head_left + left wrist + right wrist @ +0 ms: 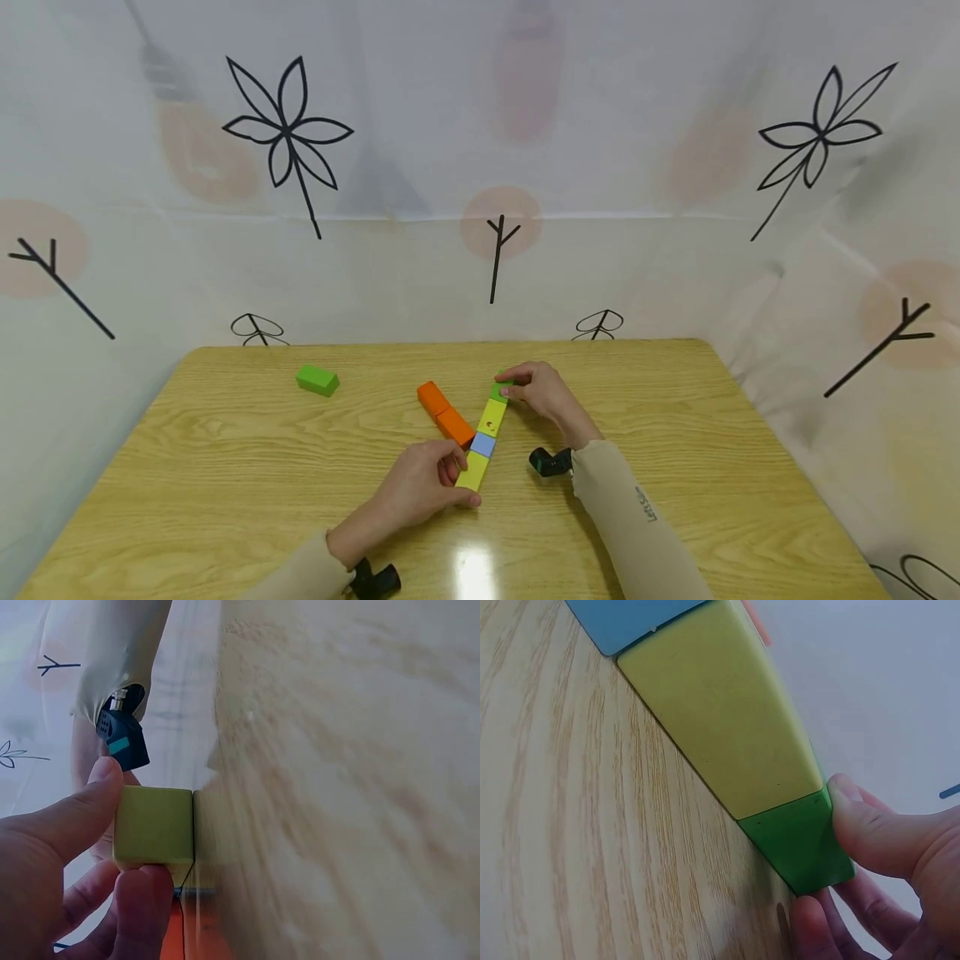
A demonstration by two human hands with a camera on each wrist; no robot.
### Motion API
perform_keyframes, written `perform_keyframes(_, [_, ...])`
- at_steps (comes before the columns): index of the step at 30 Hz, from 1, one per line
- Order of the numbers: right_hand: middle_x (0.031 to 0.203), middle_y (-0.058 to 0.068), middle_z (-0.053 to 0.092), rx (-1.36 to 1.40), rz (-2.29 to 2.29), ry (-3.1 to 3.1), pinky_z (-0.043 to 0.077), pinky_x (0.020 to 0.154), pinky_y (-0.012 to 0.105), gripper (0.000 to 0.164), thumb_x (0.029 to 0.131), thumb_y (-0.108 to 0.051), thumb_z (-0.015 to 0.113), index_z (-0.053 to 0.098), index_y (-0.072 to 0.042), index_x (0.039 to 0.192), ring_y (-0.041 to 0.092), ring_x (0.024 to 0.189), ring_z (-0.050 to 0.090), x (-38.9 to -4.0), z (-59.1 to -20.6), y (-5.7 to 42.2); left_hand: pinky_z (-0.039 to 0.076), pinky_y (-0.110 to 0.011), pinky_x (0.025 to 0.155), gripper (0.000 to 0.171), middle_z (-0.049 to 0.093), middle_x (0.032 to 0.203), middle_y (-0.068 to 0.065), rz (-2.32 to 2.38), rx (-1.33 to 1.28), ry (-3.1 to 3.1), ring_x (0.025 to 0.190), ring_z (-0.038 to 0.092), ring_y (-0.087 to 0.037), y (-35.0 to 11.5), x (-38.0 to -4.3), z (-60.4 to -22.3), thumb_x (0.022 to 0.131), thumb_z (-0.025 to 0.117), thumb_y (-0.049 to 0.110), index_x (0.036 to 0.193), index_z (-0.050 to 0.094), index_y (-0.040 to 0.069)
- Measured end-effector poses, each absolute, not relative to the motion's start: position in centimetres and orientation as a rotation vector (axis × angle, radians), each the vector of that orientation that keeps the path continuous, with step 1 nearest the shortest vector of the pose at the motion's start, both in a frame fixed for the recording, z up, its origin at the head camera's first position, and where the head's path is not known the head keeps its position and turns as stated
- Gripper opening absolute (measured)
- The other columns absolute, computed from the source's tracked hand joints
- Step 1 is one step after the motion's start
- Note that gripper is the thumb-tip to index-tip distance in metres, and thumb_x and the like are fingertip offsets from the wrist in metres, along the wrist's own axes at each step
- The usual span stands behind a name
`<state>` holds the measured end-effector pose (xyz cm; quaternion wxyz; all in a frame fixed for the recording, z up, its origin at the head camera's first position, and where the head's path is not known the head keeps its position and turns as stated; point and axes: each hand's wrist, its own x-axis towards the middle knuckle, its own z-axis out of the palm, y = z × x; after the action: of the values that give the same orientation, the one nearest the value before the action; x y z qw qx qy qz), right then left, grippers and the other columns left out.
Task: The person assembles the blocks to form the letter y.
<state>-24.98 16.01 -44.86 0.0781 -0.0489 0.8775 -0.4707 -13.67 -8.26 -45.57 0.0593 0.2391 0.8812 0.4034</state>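
Observation:
A slanting row of toy blocks lies on the table, end to end. At its near end, my left hand [422, 485] pinches a yellow block [472, 472] between thumb and fingers; the left wrist view shows that block's square end [154, 829]. Beyond it come a small blue block [483, 445] and a second yellow block [491, 418] with a small printed mark. At the far end my right hand [546, 393] pinches a green block [806, 844], which sits flush against the second yellow one. Two orange blocks [454, 427] branch off toward the back left, meeting the row near the blue block.
A loose green block [317, 381] lies at the back left of the wooden table [675, 400]. Patterned white cloth [420, 275] hangs behind and at the sides. Each wrist carries a small black camera [550, 462].

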Motion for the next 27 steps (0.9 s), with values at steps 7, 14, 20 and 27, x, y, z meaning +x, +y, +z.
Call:
perform_keyframes(7, [0.129,0.012,0.062,-0.14,-1.421,2.614,0.049,0.079,0.032,0.021,0.09,-0.009,0.074,0.077,-0.01,0.111,0.025,0.108,0.06,-25.1,-44.9,16.0,0.048,-0.024,0.058,0.035,0.059,0.078,0.008,1.231,0.683,2.626,0.064,0.054,-0.006,-8.6,-13.7,-45.3,0.073,0.09,0.037,0.089,0.064,0.019])
perform_keyframes(14, [0.129,0.013,0.062,-0.126,-1.43,2.596,0.048,0.074,0.03,0.021,0.09,-0.008,0.074,0.077,-0.009,0.111,0.025,0.104,0.059,-25.0,-45.0,16.1,0.05,-0.025,0.061,0.032,0.061,0.079,0.008,1.271,0.672,2.585,0.067,0.057,-0.007,-9.1,-13.9,-45.1,0.075,0.089,0.032,0.094,0.068,0.017])
perform_keyframes(20, [0.129,0.012,0.061,-0.123,-1.433,2.596,0.049,0.076,0.031,0.021,0.09,-0.009,0.074,0.078,-0.011,0.11,0.025,0.105,0.059,-25.0,-45.1,16.1,0.051,-0.026,0.065,0.027,0.062,0.081,0.006,1.287,0.689,2.574,0.072,0.058,-0.008,-9.7,-14.2,-44.7,0.079,0.087,0.026,0.095,0.069,0.014])
perform_keyframes(27, [0.13,0.012,0.06,-0.14,-1.443,2.596,0.051,0.087,0.038,0.021,0.091,-0.009,0.073,0.077,-0.01,0.111,0.029,0.114,0.058,-25.0,-45.2,16.1,0.053,-0.026,0.069,0.02,0.064,0.087,0.008,1.276,0.669,2.638,0.078,0.062,-0.008,-11.0,-14.9,-44.3,0.084,0.083,0.02,0.098,0.07,0.013])
